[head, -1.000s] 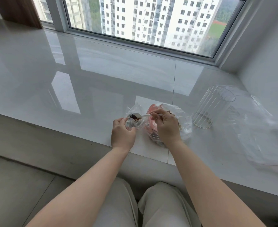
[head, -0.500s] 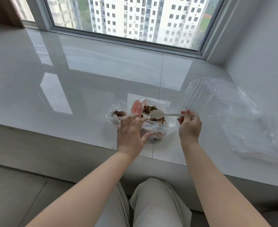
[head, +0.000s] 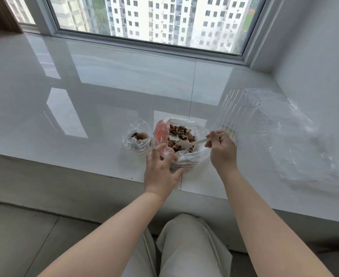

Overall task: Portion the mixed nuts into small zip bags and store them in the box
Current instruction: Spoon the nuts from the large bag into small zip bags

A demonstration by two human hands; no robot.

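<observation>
Seated person at a glossy white counter (head: 104,108) below a window, portioning nuts. The right hand (head: 222,150) pinches the handle of a pale plastic spoon (head: 192,142), whose bowl lies low over the mixed nuts (head: 179,134) heaped in a large, open, crinkled plastic bag (head: 186,158) with a red patch on its left wall. The left hand (head: 161,168) is released, fingers spread and lightly bent, its fingertips at the near left edge of that bag; whether they actually touch the film cannot be told. Just beside the large bag, on its left, stands the small zip bag (head: 137,140), mouth up and holding only a few nuts. A clear ribbed container (head: 236,114) stands to the right behind the spoon hand, and a loose sheet of clear plastic (head: 296,142) lies further right.

Likely hazards: the large bag is soft and sits close to the counter's front edge, so an unsteadied scoop may drag it forward or tip nuts off the edge. The small bag's mouth is narrow and slack, and nothing holds it; a loaded spoon carried across the gap may spill nuts between the bags or collapse the opening. An overfilled spoon adds to both risks.
</observation>
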